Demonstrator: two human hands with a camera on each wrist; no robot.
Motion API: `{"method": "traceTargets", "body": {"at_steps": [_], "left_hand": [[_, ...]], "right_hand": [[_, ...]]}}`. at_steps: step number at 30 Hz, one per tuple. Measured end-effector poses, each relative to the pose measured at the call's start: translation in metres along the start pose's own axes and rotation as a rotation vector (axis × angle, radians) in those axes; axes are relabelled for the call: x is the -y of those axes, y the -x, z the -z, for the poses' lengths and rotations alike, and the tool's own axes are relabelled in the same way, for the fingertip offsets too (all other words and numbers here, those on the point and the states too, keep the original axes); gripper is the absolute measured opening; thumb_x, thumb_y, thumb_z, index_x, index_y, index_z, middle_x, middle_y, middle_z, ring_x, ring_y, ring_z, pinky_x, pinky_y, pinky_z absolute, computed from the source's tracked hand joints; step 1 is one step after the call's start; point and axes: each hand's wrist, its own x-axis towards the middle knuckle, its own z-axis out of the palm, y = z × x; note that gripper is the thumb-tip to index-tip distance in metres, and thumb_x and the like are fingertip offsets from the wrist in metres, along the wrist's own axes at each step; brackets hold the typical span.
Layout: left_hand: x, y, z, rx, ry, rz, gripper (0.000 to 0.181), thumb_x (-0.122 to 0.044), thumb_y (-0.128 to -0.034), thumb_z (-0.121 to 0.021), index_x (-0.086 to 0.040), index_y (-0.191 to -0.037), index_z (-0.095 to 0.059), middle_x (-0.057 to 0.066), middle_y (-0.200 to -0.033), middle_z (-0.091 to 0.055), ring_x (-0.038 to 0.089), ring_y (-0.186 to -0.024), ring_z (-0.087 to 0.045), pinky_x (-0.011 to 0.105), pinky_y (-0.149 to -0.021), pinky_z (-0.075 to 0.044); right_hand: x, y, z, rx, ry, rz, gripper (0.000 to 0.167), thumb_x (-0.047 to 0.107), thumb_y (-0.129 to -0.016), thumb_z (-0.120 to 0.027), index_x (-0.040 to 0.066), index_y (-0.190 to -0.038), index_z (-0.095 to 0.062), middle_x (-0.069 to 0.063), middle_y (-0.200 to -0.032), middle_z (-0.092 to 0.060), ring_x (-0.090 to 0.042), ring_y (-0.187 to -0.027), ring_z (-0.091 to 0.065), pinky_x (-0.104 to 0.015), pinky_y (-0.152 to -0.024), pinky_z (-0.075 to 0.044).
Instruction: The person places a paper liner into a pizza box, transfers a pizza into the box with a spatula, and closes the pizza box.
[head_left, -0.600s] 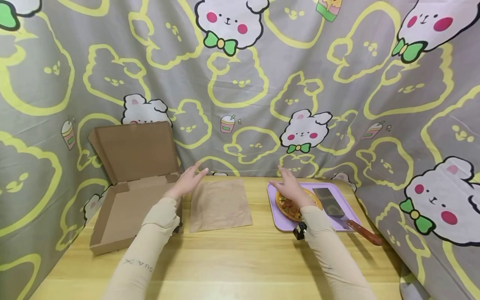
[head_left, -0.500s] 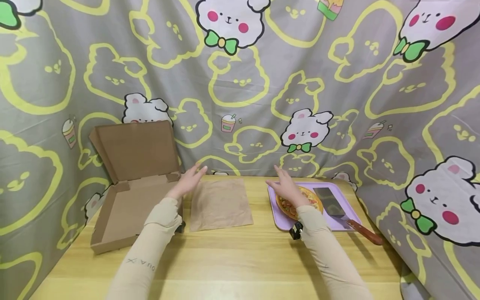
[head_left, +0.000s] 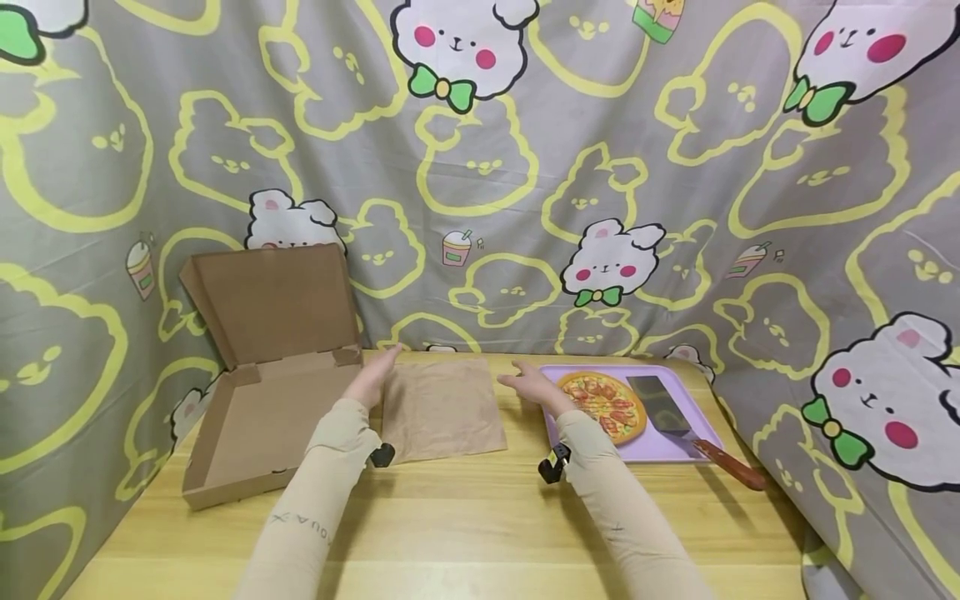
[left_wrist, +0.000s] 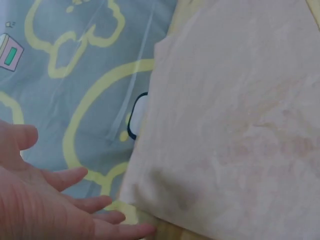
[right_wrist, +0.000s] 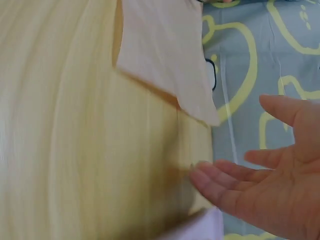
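Note:
A square brown paper sheet (head_left: pixel 442 410) lies flat on the table between my hands. Near its far left corner is my left hand (head_left: pixel 373 377), fingers extended and holding nothing. In the left wrist view, the fingers (left_wrist: pixel 80 205) spread beside a corner of the sheet. My right hand (head_left: pixel 534 387) hovers between the sheet and the purple tray (head_left: pixel 555 433), over the tray's left edge. Its fingers (right_wrist: pixel 225 177) are loosely extended, apart from the sheet in the right wrist view. On the tray sit a round pizza (head_left: pixel 611 408) and a metal spatula (head_left: pixel 663 408) with a wooden handle.
An open cardboard pizza box (head_left: pixel 255 425) stands at the left, its lid (head_left: pixel 273 302) raised toward the patterned curtain (head_left: pixel 502 167). The spatula's handle (head_left: pixel 731 465) sticks out past the tray's front right edge. Wooden tabletop (head_left: pixel 465 525) extends in front.
My right hand has moved left and lower, off the pizza, toward the paper sheet. My left hand has lowered and turned slightly near the sheet's far left corner.

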Motion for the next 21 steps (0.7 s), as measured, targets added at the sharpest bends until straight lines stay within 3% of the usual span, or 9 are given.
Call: {"method": "traceTargets", "body": {"at_steps": [4, 7, 14, 18, 21], "left_hand": [[0.005, -0.001, -0.002, -0.001, 0.077, 0.009, 0.069, -0.041, -0.1053, -0.030, -0.001, -0.155, -0.004, 0.018, -0.163, 0.010, 0.037, -0.151, 0.010, 0.050, -0.123, 0.003], [0.009, -0.002, -0.002, 0.001, 0.106, 0.015, 0.068, -0.039, -0.1056, -0.030, -0.001, -0.155, -0.003, 0.018, -0.163, 0.011, 0.037, -0.150, 0.010, 0.050, -0.123, 0.002], [0.013, -0.003, -0.003, -0.019, 0.156, 0.037, 0.067, -0.037, -0.1050, -0.032, -0.002, -0.156, -0.005, 0.019, -0.163, 0.008, 0.037, -0.151, 0.008, 0.048, -0.124, 0.000], [0.011, -0.003, -0.005, -0.060, 0.191, 0.032, 0.066, -0.033, -0.1050, -0.034, 0.000, -0.155, -0.007, 0.019, -0.163, 0.006, 0.037, -0.151, 0.005, 0.047, -0.124, 0.000], [0.012, -0.002, -0.006, -0.084, 0.202, 0.044, 0.068, -0.034, -0.1047, -0.035, -0.002, -0.156, -0.005, 0.018, -0.164, 0.004, 0.037, -0.151, 0.001, 0.054, -0.123, -0.003]], "right_hand": [[0.000, 0.001, -0.005, 0.072, -0.247, -0.140, 0.072, 0.035, -0.099, -0.053, 0.002, -0.154, -0.019, -0.026, -0.149, -0.038, -0.040, -0.131, -0.046, -0.049, -0.100, -0.048], [-0.001, 0.000, -0.009, 0.079, -0.347, -0.173, 0.070, 0.032, -0.099, -0.053, 0.001, -0.153, -0.020, -0.028, -0.145, -0.040, -0.037, -0.126, -0.048, -0.049, -0.095, -0.051], [0.001, -0.001, -0.016, 0.081, -0.440, -0.209, 0.067, 0.028, -0.099, -0.054, 0.002, -0.152, -0.022, -0.028, -0.141, -0.039, -0.024, -0.101, -0.051, -0.039, -0.079, -0.055], [0.001, -0.002, -0.016, 0.071, -0.454, -0.220, 0.062, 0.027, -0.099, -0.054, 0.002, -0.149, -0.027, -0.025, -0.133, -0.041, -0.023, -0.098, -0.052, -0.036, -0.074, -0.054], [0.001, -0.001, -0.016, 0.058, -0.474, -0.233, 0.055, 0.026, -0.098, -0.054, 0.003, -0.144, -0.034, -0.022, -0.126, -0.042, -0.023, -0.097, -0.052, -0.036, -0.073, -0.053]]}}
